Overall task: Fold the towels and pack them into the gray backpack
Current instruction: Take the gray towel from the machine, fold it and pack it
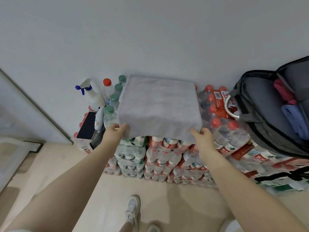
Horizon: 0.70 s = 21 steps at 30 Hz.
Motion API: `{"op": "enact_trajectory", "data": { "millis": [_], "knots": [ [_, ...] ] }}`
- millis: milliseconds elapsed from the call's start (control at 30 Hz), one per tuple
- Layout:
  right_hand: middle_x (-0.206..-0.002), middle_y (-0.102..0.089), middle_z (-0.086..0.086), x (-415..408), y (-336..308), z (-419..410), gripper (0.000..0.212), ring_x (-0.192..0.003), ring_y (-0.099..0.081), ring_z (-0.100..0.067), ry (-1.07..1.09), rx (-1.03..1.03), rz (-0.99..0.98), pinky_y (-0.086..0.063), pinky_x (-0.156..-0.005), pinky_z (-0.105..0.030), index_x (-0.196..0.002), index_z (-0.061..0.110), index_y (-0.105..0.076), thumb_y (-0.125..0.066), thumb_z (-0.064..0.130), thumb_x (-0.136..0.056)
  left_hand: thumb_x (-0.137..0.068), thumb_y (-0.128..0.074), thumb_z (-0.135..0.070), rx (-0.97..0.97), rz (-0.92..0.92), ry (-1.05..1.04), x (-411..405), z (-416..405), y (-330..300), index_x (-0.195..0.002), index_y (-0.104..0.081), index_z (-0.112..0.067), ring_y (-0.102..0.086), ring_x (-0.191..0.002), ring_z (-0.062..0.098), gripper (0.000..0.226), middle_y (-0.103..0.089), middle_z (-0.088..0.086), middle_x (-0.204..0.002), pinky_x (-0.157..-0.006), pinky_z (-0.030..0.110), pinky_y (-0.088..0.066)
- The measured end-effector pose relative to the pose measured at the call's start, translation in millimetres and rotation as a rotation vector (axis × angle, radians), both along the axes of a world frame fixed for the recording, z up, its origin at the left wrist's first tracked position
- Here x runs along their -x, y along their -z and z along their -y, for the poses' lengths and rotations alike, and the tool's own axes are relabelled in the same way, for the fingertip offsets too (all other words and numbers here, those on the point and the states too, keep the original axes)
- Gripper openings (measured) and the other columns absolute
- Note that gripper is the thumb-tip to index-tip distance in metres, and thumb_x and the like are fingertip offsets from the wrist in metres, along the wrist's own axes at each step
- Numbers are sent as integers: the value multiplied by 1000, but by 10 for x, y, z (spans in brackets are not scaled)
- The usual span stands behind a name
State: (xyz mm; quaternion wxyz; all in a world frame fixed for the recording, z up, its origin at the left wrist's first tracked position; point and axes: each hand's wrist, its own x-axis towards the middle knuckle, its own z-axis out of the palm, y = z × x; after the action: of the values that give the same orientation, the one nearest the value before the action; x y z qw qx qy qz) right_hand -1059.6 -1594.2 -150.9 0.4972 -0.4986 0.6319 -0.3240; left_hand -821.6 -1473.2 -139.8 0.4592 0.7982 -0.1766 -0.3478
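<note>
While your left hand (115, 131) and right hand (203, 136) pinch the gray towel's (158, 106) near corners, fingers grasping — fold again, then pack it into the gray backpack (260, 101) right of the towel.

Matt, fuzzy cloth towel (158, 106); glossy plastic-wrapped bottles (167, 158); woven fabric backpack (260, 101).

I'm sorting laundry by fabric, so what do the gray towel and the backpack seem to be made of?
The gray towel looks like soft microfiber or terry: matte, fuzzy nap, limp overhanging edge. The gray backpack seems to be woven synthetic, probably polyester or nylon: heathered shell, smooth lining, black zipper trim. Neither can be confirmed by sight.
</note>
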Motion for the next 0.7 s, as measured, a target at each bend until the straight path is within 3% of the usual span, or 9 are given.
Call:
{"op": "enact_trajectory", "data": {
  "millis": [67, 167, 233, 333, 367, 433, 500, 600, 700],
  "knots": [
    [-96, -57, -8, -3, -58, -20, 23, -87, -51, -21, -13, -45, 60, -38, -75, -29, -104, 0, -58, -57, 18, -90, -92, -51, -30, 27, -44, 0, -57, -26, 6, -89, -54, -9, -48, -89, 21, 21, -54, 6, -91, -72, 27, -42],
    [-107, -60, -4, 51, -101, -66, 22, -96, -53, -19, -30, -168, 201, -41, -85, -34, -111, 10, -57, -55, 20, -92, -95, -47, -29, 74, -191, -25, -135, -92, 22, -79, -53, -16, -50, -95, 24, 21, -54, 6, -95, -92, 39, -45],
    [-113, -56, 1, 103, -107, -102, 26, -106, -52, -18, -70, -256, 283, -40, -95, -35, -120, 17, -51, -50, 21, -94, -95, -47, -27, 109, -244, -37, -161, -128, 26, -78, -51, -16, -50, -91, 23, 20, -51, 4, -88, -86, 38, -47],
    [-116, -52, -2, 217, -131, -112, 33, -105, -52, -21, -196, -309, 143, -39, -100, -37, -129, 12, -45, -44, 18, -97, -91, -55, -22, 128, -259, 14, -108, -185, -45, -91, -49, -13, -56, -82, 17, 11, -54, 4, -91, -74, 28, -51],
    [-114, -52, -5, 251, -164, -125, 30, -96, -55, -20, -235, -304, 99, -44, -94, -37, -126, 10, -47, -43, 16, -97, -90, -56, -19, 118, -242, 42, -82, -207, -71, -99, -48, -11, -57, -84, 18, 14, -56, 6, -97, -75, 28, -52],
    [-102, -55, -8, 283, -250, -158, 15, -70, -57, -16, -250, -258, 82, -53, -67, -29, -108, 8, -51, -42, 13, -97, -91, -54, -14, 131, -209, 37, -36, -233, -131, -109, -44, -9, -59, -84, 21, 22, -56, 12, -105, -76, 29, -52],
    [-88, -56, -9, 286, -337, -202, 7, -54, -52, -13, -213, -184, 91, -48, -46, -21, -101, 8, -49, -45, 12, -96, -92, -51, -10, 186, -187, -38, 0, -254, -195, -113, -40, -11, -59, -74, 19, 24, -57, 13, -101, -71, 28, -52],
    [-84, -56, -7, 248, -478, -266, 21, -49, -49, -12, -137, -68, 183, -42, -41, -20, -113, 8, -45, -51, 10, -93, -92, -48, -6, 289, -185, -146, 13, -283, -348, -104, -39, -15, -57, -65, 18, 16, -56, 7, -85, -63, 27, -52],
    [-84, -56, -4, 206, -687, -313, 11, -48, -48, -10, -66, 74, 296, -44, -41, -16, -98, 14, -47, -53, 9, -91, -92, -40, 1, 371, -183, -123, -39, -281, -572, -81, -51, -15, -56, -64, 15, 22, -56, 5, -80, -58, 20, -50]
  ]
}}
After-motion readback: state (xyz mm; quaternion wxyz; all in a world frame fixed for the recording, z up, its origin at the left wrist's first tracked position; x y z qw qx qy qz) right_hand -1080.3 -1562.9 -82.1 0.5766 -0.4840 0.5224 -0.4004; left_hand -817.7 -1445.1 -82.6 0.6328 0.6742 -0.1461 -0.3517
